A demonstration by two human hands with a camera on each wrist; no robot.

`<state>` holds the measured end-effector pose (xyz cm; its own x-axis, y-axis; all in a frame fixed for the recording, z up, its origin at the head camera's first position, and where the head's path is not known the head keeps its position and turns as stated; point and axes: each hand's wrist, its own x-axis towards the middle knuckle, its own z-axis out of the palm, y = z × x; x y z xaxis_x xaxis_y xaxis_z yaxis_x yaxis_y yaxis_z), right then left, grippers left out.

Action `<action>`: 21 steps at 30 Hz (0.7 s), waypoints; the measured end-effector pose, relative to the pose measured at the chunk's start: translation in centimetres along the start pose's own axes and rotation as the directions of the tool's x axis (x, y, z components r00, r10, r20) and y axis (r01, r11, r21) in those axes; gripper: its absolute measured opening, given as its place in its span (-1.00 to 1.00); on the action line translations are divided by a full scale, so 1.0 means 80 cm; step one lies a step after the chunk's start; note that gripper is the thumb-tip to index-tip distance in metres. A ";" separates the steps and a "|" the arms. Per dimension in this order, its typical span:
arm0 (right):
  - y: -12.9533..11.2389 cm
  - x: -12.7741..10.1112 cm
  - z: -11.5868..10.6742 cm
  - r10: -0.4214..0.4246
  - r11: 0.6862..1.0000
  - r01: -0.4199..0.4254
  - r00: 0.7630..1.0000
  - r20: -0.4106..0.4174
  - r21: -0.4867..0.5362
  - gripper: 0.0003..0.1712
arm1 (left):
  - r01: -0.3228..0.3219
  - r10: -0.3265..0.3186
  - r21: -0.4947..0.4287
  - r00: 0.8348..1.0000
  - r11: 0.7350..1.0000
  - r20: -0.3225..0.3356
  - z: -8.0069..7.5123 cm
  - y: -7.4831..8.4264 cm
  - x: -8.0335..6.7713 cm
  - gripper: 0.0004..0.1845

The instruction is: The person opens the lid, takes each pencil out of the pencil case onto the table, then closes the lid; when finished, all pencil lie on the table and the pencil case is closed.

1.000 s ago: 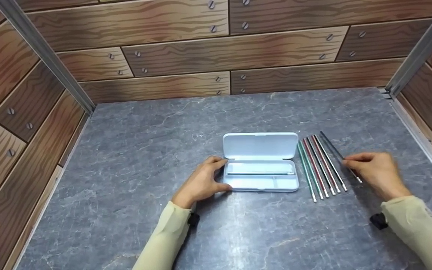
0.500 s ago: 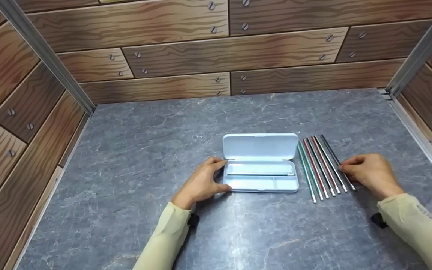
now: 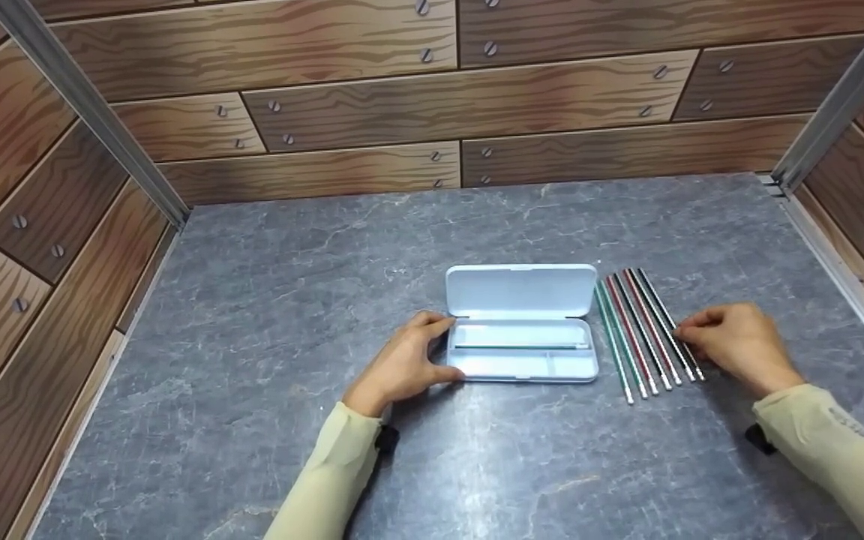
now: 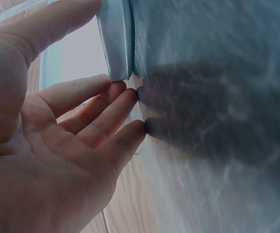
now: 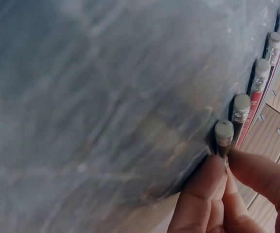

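A light-blue pencil case [image 3: 522, 369] lies with its lid raised, one green pencil [image 3: 522, 347] in its long compartment. My left hand [image 3: 404, 361] holds the case's left end, thumb at the front corner and fingers at the back one; the left wrist view has the case end [image 4: 115, 41] between thumb and fingertips. To the right of the case, several green, red and black pencils [image 3: 638, 337] lie side by side, eraser ends toward me. My right hand [image 3: 736, 341] pinches the rightmost black pencil [image 5: 223, 133] between thumb and fingers, close against its neighbour.
The grey marbled tabletop [image 3: 289, 300] is bounded by wood-patterned walls [image 3: 372, 112] at the back and both sides. A metal rail [image 3: 852, 289] runs along the right edge.
My right hand has moved left with the black pencil, bringing it from a slant apart from the row to nearly parallel beside the others. The left hand and the case have stayed put.
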<state>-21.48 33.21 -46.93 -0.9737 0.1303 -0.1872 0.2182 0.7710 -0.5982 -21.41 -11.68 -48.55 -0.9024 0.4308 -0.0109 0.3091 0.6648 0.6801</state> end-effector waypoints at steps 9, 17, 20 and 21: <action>-0.049 -0.008 0.023 -0.317 0.948 0.298 0.897 -0.308 -0.109 -0.78 | -0.002 0.002 0.024 1.000 1.000 0.005 -0.005 0.002 0.001 -0.07; -0.097 -0.007 0.074 -0.737 0.676 0.727 0.666 -0.111 -0.124 -0.76 | 0.009 -0.009 0.017 1.000 1.000 0.005 -0.004 0.002 0.002 -0.07; -0.105 -0.005 0.088 -0.790 0.609 0.783 0.613 -0.011 -0.124 -0.75 | 0.008 -0.008 0.010 1.000 1.000 0.004 -0.002 0.001 0.001 -0.07; -0.107 -0.005 0.091 -0.795 0.599 0.790 0.606 0.021 -0.127 -0.76 | 0.007 -0.007 0.009 1.000 1.000 0.005 -0.001 0.002 0.001 -0.07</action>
<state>-22.49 22.00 -47.44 -0.7622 -0.5471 0.3460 -0.6473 0.6440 -0.4077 -21.44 -11.64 -48.39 -0.9030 0.4292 -0.0190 0.3057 0.6729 0.6737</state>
